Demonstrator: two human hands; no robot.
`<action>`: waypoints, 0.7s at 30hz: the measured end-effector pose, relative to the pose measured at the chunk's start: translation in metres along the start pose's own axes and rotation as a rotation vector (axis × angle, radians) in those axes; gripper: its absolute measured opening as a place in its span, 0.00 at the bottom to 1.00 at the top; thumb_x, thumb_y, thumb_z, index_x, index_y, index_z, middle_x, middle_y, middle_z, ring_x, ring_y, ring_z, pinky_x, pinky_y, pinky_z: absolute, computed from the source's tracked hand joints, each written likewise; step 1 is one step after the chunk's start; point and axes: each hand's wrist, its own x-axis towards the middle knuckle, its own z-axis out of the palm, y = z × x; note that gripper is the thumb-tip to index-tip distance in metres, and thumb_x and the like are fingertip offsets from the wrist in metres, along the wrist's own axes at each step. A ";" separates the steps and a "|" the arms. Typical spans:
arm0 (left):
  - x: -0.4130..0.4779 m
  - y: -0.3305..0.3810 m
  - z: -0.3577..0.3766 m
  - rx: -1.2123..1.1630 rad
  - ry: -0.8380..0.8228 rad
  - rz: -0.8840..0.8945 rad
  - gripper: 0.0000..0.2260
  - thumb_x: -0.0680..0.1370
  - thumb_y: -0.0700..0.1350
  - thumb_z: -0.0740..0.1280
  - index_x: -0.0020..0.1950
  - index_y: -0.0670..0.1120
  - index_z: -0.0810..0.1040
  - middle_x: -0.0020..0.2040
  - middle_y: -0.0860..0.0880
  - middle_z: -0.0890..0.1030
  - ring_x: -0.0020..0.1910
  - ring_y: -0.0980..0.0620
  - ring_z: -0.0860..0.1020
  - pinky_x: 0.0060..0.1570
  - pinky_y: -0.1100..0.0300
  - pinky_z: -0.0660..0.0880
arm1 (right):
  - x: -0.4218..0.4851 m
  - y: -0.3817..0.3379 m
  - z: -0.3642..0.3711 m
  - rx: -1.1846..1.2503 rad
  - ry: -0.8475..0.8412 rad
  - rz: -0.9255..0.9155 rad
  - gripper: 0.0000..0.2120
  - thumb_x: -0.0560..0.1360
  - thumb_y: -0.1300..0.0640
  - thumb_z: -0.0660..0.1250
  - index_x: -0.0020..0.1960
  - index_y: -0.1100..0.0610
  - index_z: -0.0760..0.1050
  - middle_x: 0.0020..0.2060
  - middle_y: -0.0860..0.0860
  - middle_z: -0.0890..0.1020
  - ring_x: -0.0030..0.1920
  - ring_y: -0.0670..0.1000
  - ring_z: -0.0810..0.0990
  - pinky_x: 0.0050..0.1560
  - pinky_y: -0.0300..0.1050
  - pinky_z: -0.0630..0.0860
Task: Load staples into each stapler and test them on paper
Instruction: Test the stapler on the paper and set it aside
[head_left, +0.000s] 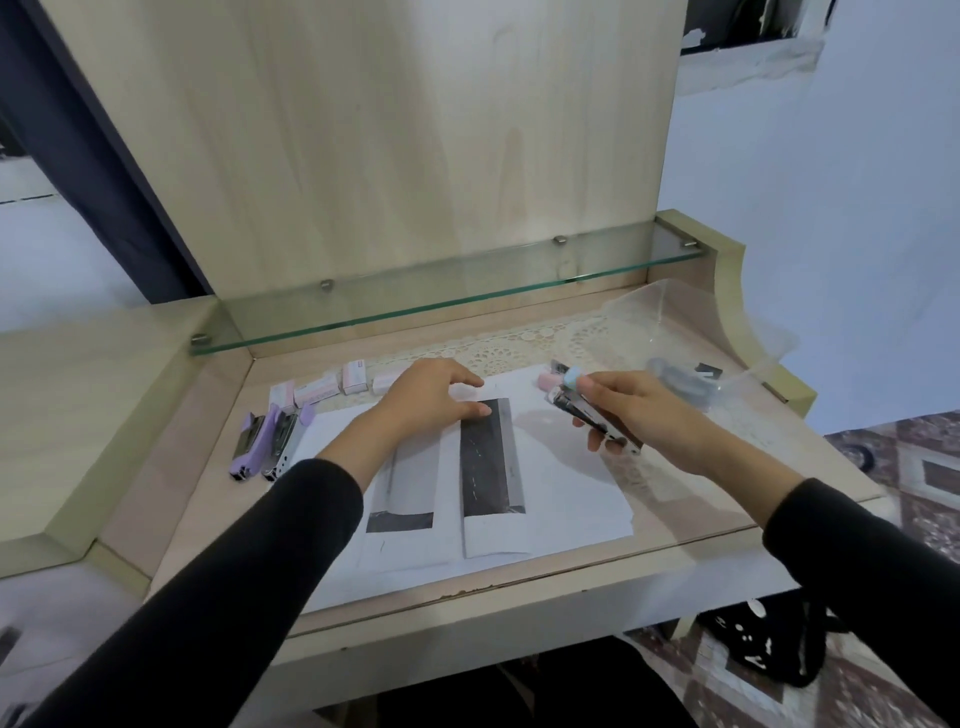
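- Two hands are in view from the head camera. My left hand (436, 397) lies with relaxed fingers pressing on the far end of a folded paper strip with a dark printed band (488, 467), and it grips nothing.
- My right hand (639, 415) is curled round a small metal stapler with a pale blue end (582, 410), held just above the desk to the right of the strip.
- The stapler's long axis runs from near-right to far-left, with the blue end pointing toward the strip's far end. The strip itself runs near to far on a white sheet of paper (571, 499).
- I judge the coming move to be a short swing leftward by the right hand. The mouth must meet a strip edge while the left hand pins the paper.
- I cannot tell whether this stapler is loaded.
- Two purple staplers (249, 441) lie side by side at the left edge of the sheet, well apart from both hands.
- Several small pale staple boxes (356, 378) sit in a row on the far side, just left of my left hand.
- One pink stapler (550, 376) lies just beyond the blue end.
- A clear plastic bag (691, 332) holding dark items rests at the far right.
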 end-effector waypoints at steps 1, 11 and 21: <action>0.006 -0.001 0.001 0.025 -0.027 0.006 0.20 0.71 0.52 0.72 0.61 0.48 0.77 0.64 0.50 0.75 0.64 0.51 0.69 0.62 0.58 0.64 | 0.001 0.001 -0.001 -0.008 0.004 0.010 0.13 0.78 0.51 0.57 0.47 0.57 0.76 0.25 0.45 0.79 0.23 0.42 0.75 0.24 0.36 0.64; 0.030 -0.008 0.011 0.175 -0.101 0.054 0.38 0.62 0.57 0.77 0.68 0.47 0.69 0.60 0.47 0.73 0.61 0.48 0.68 0.57 0.59 0.64 | 0.021 0.009 -0.007 -0.025 -0.016 -0.001 0.09 0.77 0.51 0.61 0.45 0.53 0.78 0.36 0.52 0.76 0.29 0.47 0.74 0.27 0.31 0.70; 0.015 -0.018 0.017 -0.026 0.113 0.139 0.30 0.60 0.54 0.78 0.57 0.48 0.74 0.55 0.54 0.70 0.57 0.53 0.69 0.55 0.63 0.65 | 0.038 0.011 0.003 -0.198 -0.022 -0.071 0.11 0.73 0.51 0.66 0.54 0.51 0.75 0.39 0.50 0.75 0.33 0.49 0.74 0.33 0.39 0.73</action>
